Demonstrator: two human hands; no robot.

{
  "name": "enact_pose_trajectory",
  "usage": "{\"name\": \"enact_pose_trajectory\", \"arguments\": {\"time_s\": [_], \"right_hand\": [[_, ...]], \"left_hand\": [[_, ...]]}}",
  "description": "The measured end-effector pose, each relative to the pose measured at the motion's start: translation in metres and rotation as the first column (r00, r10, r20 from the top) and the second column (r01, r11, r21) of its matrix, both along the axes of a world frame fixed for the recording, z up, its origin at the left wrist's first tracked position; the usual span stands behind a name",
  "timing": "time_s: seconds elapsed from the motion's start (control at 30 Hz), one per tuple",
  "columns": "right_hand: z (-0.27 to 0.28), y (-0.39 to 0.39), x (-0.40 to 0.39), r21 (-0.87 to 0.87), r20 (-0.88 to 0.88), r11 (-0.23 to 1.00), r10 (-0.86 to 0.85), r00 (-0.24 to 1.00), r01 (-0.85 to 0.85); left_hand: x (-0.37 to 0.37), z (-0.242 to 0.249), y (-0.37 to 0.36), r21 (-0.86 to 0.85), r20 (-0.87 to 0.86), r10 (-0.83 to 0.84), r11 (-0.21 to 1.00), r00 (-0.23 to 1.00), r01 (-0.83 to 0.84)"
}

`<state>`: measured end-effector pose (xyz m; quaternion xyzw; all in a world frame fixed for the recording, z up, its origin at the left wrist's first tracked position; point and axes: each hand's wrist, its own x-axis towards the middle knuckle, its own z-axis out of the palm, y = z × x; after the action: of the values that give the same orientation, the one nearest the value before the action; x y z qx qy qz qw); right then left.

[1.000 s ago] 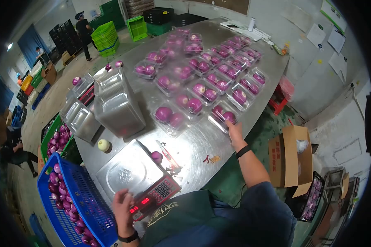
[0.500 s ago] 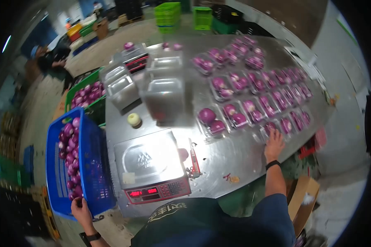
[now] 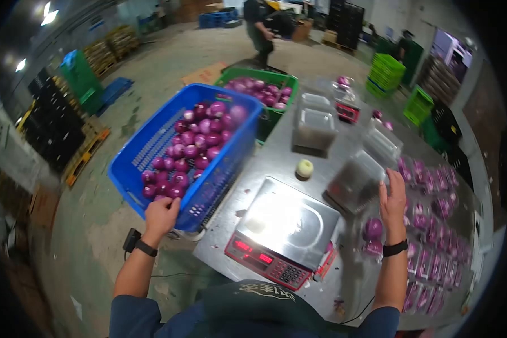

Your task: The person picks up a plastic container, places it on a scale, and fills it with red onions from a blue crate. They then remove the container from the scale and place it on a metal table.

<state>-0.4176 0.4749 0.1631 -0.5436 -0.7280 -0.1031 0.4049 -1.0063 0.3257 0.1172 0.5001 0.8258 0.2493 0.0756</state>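
My left hand (image 3: pixel 162 216) is closed at the near rim of the blue basket (image 3: pixel 127 163), beside the purple onions (image 3: pixel 191 141) inside it; whether it grips the rim or an onion is hidden. My right hand (image 3: pixel 394 194) is raised with its fingers apart, holding nothing, just right of a stack of clear plastic trays (image 3: pixel 357 180). Between the hands lies a scale (image 3: pixel 293 219) with a bare metal plate and red digits. A peeled pale onion (image 3: pixel 305 168) rests behind the scale. An open tray with two onions (image 3: pixel 373 234) sits left of my right wrist.
Packed onion trays (image 3: pixel 442 239) fill the right side of the metal table (image 3: pixel 219 248). A second tray stack (image 3: pixel 315 127) and a small red scale (image 3: pixel 347 112) stand farther back. Behind the blue basket is a green crate of onions (image 3: pixel 290 84). A person (image 3: pixel 259 28) stands beyond it.
The view has swung left toward the blue basket. My right hand has left the packed trays and come up beside the tray stack. My left hand remains at the basket's near end.
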Motion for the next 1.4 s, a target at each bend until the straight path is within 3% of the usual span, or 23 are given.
{"name": "enact_pose_trajectory", "arguments": {"time_s": [0.1, 0.13, 0.23, 0.33, 0.4, 0.43, 0.47, 0.53, 0.6, 0.63, 0.7, 0.77, 0.83, 0.9, 0.97, 1.03, 1.1, 1.13, 1.27, 1.37, 1.4], "right_hand": [[-0.019, 0.051, -0.009, -0.353, 0.146, 0.933, 0.128, 0.981, -0.069], [-0.031, 0.064, -0.009, -0.29, 0.204, 0.956, 0.112, 0.973, -0.049], [-0.02, 0.074, -0.016, -0.476, 0.324, 0.861, -0.017, 0.946, 0.178], [-0.027, 0.081, -0.008, -0.509, 0.088, 0.859, -0.009, 0.996, 0.053], [-0.03, 0.086, -0.003, -0.542, -0.171, 0.838, -0.047, 0.984, -0.054], [-0.037, 0.092, 0.009, -0.563, -0.261, 0.821, -0.064, 0.963, -0.098], [-0.04, 0.093, 0.007, -0.533, -0.227, 0.846, -0.125, 0.966, -0.016], [-0.04, 0.09, -0.001, -0.455, -0.164, 0.879, -0.241, 0.957, 0.143], [-0.023, 0.063, -0.046, -0.259, 0.118, 0.947, -0.166, 0.979, 0.192], [-0.018, 0.043, -0.074, -0.154, 0.26, 0.97, -0.145, 0.955, 0.189], [-0.039, 0.005, -0.116, -0.314, 0.059, 0.944, 0.127, 0.99, -0.102], [-0.052, -0.043, -0.18, -0.553, 0.1, 0.826, 0.198, 0.975, -0.11], [-0.078, -0.078, -0.22, -0.748, 0.082, 0.657, 0.232, 0.969, -0.093], [-0.087, -0.097, -0.252, -0.819, 0.143, 0.573, 0.239, 0.96, -0.021], [-0.073, -0.107, -0.28, -0.795, 0.087, 0.604, 0.198, 0.976, -0.052], [-0.058, -0.108, -0.298, -0.76, 0.033, 0.644, 0.174, 0.984, -0.089], [-0.046, -0.109, -0.306, -0.718, -0.013, 0.685, 0.169, 0.986, -0.127], [-0.043, -0.109, -0.307, -0.728, -0.022, 0.677, 0.136, 0.99, -0.109], [-0.04, -0.113, -0.312, -0.748, -0.068, 0.659, 0.044, 0.997, -0.081], [-0.042, -0.109, -0.319, -0.734, -0.139, 0.671, -0.006, 0.99, -0.099], [-0.043, -0.105, -0.322, -0.724, -0.169, 0.681, -0.024, 0.985, -0.108]], "left_hand": [[0.0, 0.007, -0.001, -0.057, -0.007, -0.066, 0.996, 0.998, 0.066], [-0.001, 0.008, -0.001, -0.067, 0.005, -0.079, 0.995, 0.997, 0.08], [-0.011, 0.01, 0.002, -0.094, 0.102, -0.143, 0.984, 0.984, 0.152], [-0.038, 0.01, 0.005, -0.073, 0.369, -0.262, 0.948, 0.892, 0.309], [-0.072, 0.03, 0.012, -0.009, 0.394, -0.428, 0.883, 0.813, 0.469], [-0.09, 0.045, 0.016, -0.096, 0.399, -0.352, 0.902, 0.847, 0.421], [-0.11, 0.057, 0.023, -0.082, 0.234, -0.423, 0.889, 0.875, 0.451], [-0.155, 0.067, 0.043, -0.082, 0.148, -0.365, 0.922, 0.919, 0.379], [-0.187, 0.079, 0.066, -0.091, 0.025, -0.359, 0.929, 0.933, 0.359], [-0.199, 0.08, 0.081, -0.151, -0.058, -0.377, 0.919, 0.924, 0.365], [-0.205, 0.078, 0.11, -0.249, -0.047, -0.458, 0.866, 0.888, 0.434], [-0.206, 0.047, 0.139, -0.241, -0.013, -0.597, 0.781, 0.802, 0.576], [-0.192, 0.015, 0.169, -0.355, 0.018, -0.707, 0.657, 0.707, 0.665], [-0.169, -0.019, 0.191, -0.46, 0.064, -0.783, 0.527, 0.619, 0.715], [-0.149, -0.066, 0.202, -0.435, 0.16, -0.818, 0.443, 0.552, 0.784], [-0.123, -0.096, 0.207, -0.544, 0.231, -0.779, 0.394, 0.584, 0.741], [-0.103, -0.145, 0.211, -0.589, 0.333, -0.691, 0.379, 0.641, 0.714], [-0.097, -0.167, 0.214, -0.589, 0.479, -0.585, 0.338, 0.654, 0.734], [-0.076, -0.197, 0.202, -0.468, 0.4, -0.569, 0.548, 0.719, 0.694], [-0.082, -0.203, 0.206, -0.418, 0.394, -0.646, 0.507, 0.654, 0.754], [-0.09, -0.194, 0.213, -0.425, 0.518, -0.59, 0.451, 0.619, 0.785]]}}
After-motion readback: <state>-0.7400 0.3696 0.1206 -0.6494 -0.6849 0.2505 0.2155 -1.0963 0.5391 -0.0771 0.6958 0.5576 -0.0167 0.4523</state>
